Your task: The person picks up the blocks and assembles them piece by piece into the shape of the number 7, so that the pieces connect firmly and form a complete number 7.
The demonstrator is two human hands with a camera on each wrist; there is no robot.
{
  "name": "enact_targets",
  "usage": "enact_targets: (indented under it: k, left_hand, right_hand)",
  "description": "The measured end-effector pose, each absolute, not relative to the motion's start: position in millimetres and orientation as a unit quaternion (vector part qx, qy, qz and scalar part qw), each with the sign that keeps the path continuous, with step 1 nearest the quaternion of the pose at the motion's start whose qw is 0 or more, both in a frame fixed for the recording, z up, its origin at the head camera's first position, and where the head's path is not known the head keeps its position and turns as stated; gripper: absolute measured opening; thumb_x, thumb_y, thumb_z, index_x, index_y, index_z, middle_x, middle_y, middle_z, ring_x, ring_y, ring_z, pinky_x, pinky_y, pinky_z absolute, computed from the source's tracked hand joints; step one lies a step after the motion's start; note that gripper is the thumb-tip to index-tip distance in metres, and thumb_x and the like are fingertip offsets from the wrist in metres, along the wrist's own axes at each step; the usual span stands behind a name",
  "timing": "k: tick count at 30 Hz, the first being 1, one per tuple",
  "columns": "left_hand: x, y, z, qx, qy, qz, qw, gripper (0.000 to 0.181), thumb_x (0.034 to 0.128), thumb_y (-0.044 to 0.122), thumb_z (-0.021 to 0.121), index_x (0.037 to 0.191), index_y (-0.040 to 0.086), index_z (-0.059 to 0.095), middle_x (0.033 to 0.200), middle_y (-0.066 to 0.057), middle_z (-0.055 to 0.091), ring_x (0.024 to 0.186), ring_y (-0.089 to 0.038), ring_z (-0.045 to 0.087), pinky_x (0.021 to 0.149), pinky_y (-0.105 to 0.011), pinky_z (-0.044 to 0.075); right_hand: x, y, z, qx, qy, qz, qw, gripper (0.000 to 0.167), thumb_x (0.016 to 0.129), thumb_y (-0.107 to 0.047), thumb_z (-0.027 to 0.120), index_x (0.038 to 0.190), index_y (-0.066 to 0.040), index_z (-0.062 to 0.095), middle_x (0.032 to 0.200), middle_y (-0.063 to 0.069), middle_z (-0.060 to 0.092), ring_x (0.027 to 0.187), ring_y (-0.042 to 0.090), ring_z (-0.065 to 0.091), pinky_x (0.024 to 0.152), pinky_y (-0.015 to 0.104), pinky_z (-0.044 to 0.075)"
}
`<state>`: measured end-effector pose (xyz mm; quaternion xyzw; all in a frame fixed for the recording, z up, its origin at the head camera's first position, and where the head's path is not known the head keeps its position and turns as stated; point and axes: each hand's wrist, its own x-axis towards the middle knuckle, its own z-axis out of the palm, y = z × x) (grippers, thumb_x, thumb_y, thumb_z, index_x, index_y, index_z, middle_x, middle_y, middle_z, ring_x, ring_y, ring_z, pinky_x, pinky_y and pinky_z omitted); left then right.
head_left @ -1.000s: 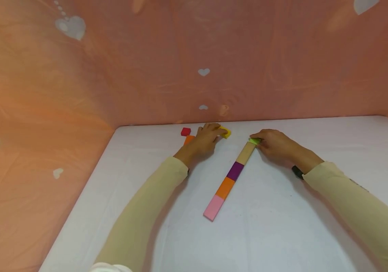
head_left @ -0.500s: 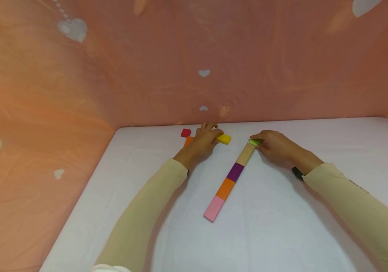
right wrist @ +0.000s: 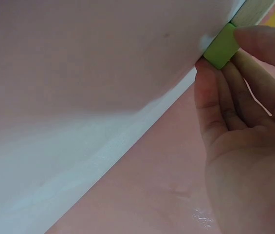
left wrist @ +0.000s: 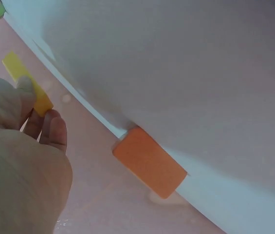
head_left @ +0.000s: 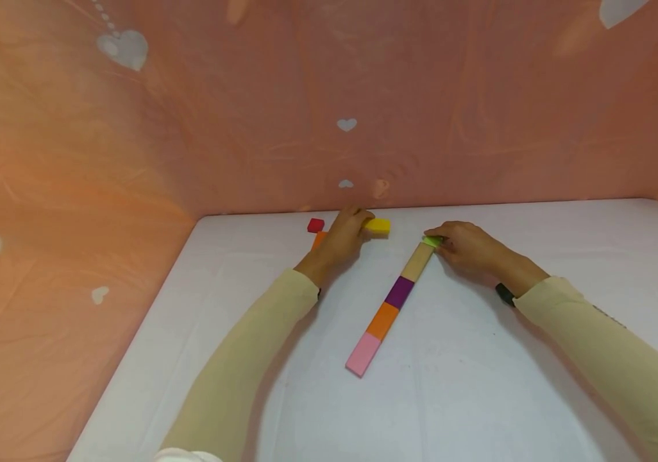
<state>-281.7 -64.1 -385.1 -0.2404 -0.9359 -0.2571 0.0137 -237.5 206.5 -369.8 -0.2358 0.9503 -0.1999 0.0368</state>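
Observation:
Between thumb and fingers, my left hand (head_left: 345, 236) pinches a yellow block (head_left: 378, 226) near the table's far edge; the left wrist view shows the same yellow block (left wrist: 26, 84) gripped along its length. My right hand (head_left: 467, 247) holds a green block (right wrist: 222, 47) at the far end of a slanting row, against the natural wood block (head_left: 418, 261). Nearer in that row lie a purple block (head_left: 399, 292), an orange block (head_left: 383, 321) and a pink block (head_left: 363, 354), end to end and flat.
A red block (head_left: 315, 225) lies at the back left. Partly behind my left wrist is a second orange block (left wrist: 150, 163). The white table (head_left: 479, 398) ends at an orange curtain (head_left: 283, 115) with pale hearts.
The yellow block has turned in my left fingers, first swinging toward me and then lifting back a little. My right hand and the row stay put.

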Motion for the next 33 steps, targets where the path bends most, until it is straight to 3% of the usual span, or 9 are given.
enact_targets:
  k: [18, 33]
  left_hand:
    - [-266, -52, -380, -0.190, -0.926, -0.325, -0.015, 0.035, 0.1015, 0.025, 0.057, 0.135, 0.015, 0.055, 0.143, 0.003, 0.042, 0.128, -0.012, 0.043, 0.111, -0.028, 0.044]
    - [-269, -30, -375, -0.241, -0.938, -0.247, -0.028, 0.039, 0.1007, 0.027, 0.059, 0.135, 0.008, 0.058, 0.135, -0.001, 0.050, 0.126, -0.016, 0.046, 0.111, -0.025, 0.042]
  right_hand:
    - [-237, 205, -368, -0.237, 0.951, -0.197, 0.028, 0.039, 0.095, -0.004, 0.060, 0.133, 0.002, 0.061, 0.118, 0.020, 0.068, 0.100, 0.029, 0.061, 0.097, 0.050, 0.053]
    - [-238, 203, -371, -0.231, 0.955, -0.185, 0.027, 0.040, 0.094, -0.006, 0.062, 0.133, 0.001, 0.060, 0.115, 0.019, 0.068, 0.095, 0.027, 0.061, 0.093, 0.049, 0.055]
